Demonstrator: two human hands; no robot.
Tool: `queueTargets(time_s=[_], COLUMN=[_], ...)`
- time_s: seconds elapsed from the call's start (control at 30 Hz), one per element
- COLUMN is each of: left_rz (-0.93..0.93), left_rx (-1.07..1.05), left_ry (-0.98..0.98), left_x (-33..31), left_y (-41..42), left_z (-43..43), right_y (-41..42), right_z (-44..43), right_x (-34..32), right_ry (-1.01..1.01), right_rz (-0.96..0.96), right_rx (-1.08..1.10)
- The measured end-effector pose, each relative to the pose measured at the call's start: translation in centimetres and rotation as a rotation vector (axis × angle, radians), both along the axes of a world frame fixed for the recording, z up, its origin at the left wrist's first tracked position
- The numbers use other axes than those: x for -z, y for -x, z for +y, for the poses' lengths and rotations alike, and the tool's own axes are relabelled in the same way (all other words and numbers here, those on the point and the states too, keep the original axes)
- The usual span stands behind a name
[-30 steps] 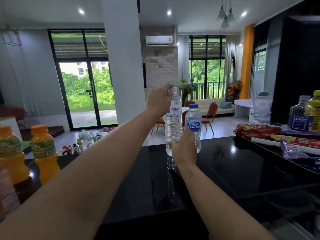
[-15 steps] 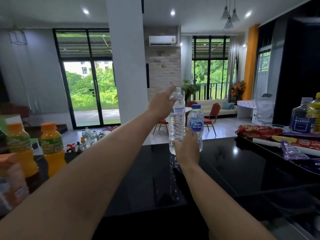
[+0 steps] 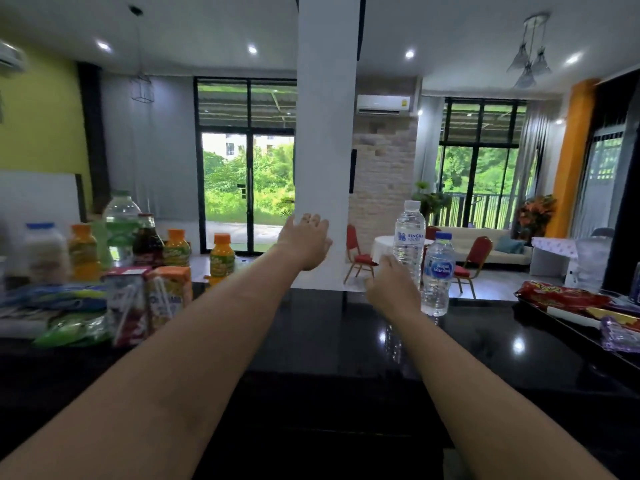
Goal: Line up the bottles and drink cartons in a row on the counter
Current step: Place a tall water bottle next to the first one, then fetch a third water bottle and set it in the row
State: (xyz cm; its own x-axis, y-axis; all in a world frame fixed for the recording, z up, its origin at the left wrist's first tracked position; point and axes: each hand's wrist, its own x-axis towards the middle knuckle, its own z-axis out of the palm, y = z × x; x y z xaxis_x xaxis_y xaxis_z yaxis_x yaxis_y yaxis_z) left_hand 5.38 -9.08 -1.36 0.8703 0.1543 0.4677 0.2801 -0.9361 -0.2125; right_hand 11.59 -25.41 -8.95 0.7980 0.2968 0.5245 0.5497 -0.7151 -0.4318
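Observation:
A tall clear Singha water bottle [image 3: 409, 233] and a shorter blue-capped water bottle [image 3: 438, 271] stand side by side at the far edge of the black counter [image 3: 311, 337]. My right hand [image 3: 391, 289] is in front of the tall bottle's lower part, fingers apart, holding nothing. My left hand [image 3: 306, 237] hovers open in the air to the left of both bottles. At far left stand several orange juice bottles [image 3: 221, 259], a dark red bottle [image 3: 148, 240], a big green bottle [image 3: 121, 220] and a white bottle [image 3: 43, 251]. Two drink cartons [image 3: 126, 306] [image 3: 169, 296] stand in front of them.
Snack bags [image 3: 69, 306] lie at the counter's left end beside the cartons. A dark tray [image 3: 571, 327] with red and purple snack packets [image 3: 561, 299] sits at the right. A white pillar [image 3: 325, 133] rises beyond the counter.
My left hand has come off the tall bottle's cap and swung left. My right hand has loosened from the bottle's base. The view has turned left, showing more bottles and the cartons.

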Motion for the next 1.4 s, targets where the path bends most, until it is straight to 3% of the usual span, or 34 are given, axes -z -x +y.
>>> queueTargets(time_s=[0.3, 0.73, 0.93, 1.4], left_rz=[-0.009, -0.022, -0.106, 0.061], left_rx=[-0.254, -0.395, -0.274, -0.197], left_ry=[0.061, 0.166, 0.222, 0.122], left_x=[-3.7, -5.3, -3.7, -0.1], left_y=[12.8, 26.4, 26.2, 17.2], left_z=[10.4, 28.0, 35.6, 39.2], right_y=[7.6, 16.8, 16.8, 14.1], right_z=[7.7, 26.3, 34.6, 45.2], right_x=[-8.2, -12.9, -13.3, -13.5], right_ry=[0.297, 0.316, 0.299, 0.19], right_rz=[-0.13, -0.156, -0.086, 0.026], right_rx=[-0.186, -0.326, -0.34, -0.334])
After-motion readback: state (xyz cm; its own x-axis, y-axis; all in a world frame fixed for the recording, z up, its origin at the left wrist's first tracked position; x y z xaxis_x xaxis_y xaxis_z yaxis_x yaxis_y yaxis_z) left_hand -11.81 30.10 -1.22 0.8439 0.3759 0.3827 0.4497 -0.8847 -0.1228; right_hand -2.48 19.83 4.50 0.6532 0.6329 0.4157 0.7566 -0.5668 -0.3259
